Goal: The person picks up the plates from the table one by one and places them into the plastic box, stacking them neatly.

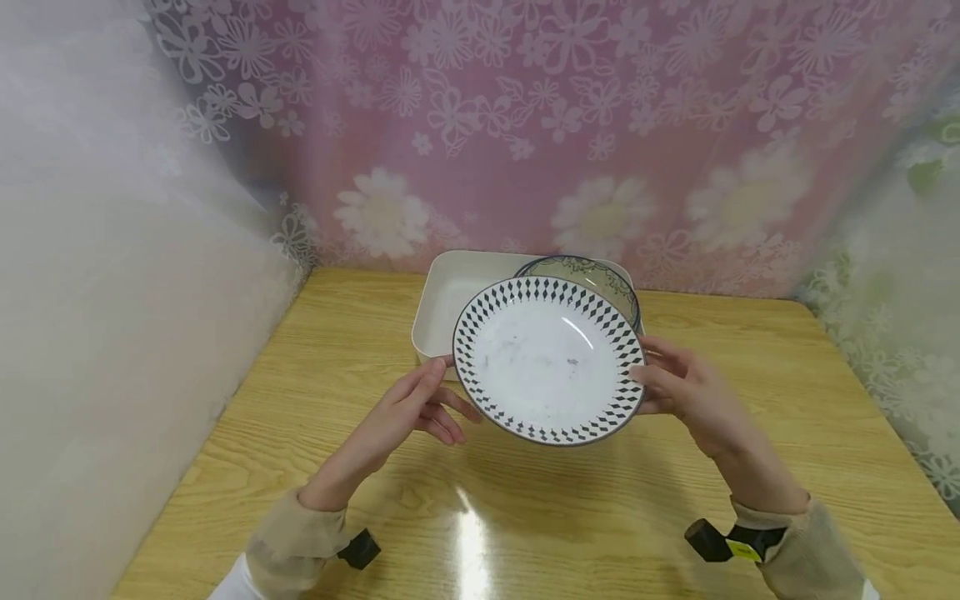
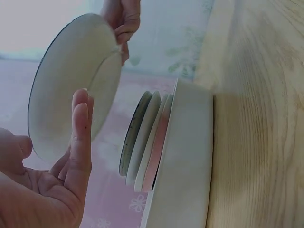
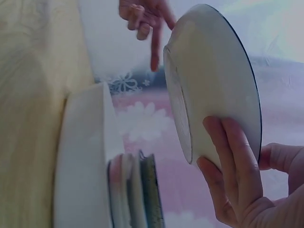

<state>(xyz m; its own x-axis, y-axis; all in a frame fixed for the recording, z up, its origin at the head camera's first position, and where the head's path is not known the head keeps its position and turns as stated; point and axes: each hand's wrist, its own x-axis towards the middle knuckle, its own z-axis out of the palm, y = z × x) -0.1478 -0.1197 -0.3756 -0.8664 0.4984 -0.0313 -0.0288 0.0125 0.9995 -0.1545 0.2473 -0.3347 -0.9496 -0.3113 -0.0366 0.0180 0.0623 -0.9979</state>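
A white plate [image 1: 551,367] with a band of black diamonds and a dark rim is held up, tilted, above the table. My right hand [image 1: 686,387] grips its right edge, thumb on the front and fingers [image 3: 235,147] spread across the underside. At the opposite edge, my left hand [image 1: 420,404] has a fingertip at the rim, its other fingers extended loosely below. Behind the plate stands a white rectangular bin [image 1: 457,287]. In it lies a stack of plates, topped by a greenish patterned plate [image 1: 585,273] with a blue rim; a pink plate [image 2: 157,147] shows lower down.
The bin stands on a wood-grain table [image 1: 360,333] near its back edge. A pink floral curtain [image 1: 487,150] hangs behind, with a pale sheet [image 1: 112,250] on the left and a leafy patterned one [image 1: 900,250] on the right.
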